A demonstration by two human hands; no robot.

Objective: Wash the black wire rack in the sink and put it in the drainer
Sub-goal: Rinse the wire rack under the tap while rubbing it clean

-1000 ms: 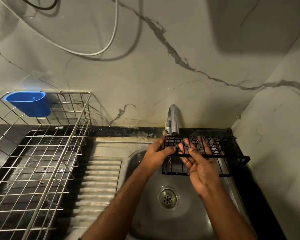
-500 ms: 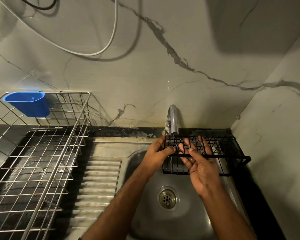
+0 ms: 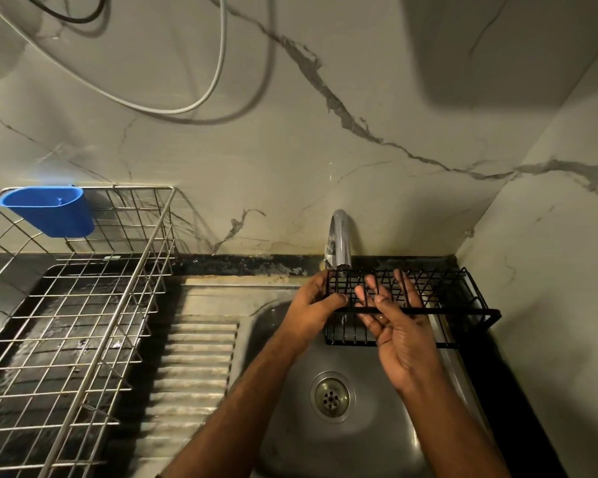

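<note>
While the black wire rack (image 3: 439, 298) sits over the back of the sink (image 3: 290, 426), directly under the tap (image 3: 340, 239), washing appears to be under way; the left hand (image 3: 313, 308) grips the rack's left end, thumb curled over the front wire; the right hand (image 3: 399, 331) lies with fingers straight and spread against the mesh, apparently rubbing it; the drainer (image 3: 83, 305) stands well apart to the left; transfer to it remains to be done.
</note>
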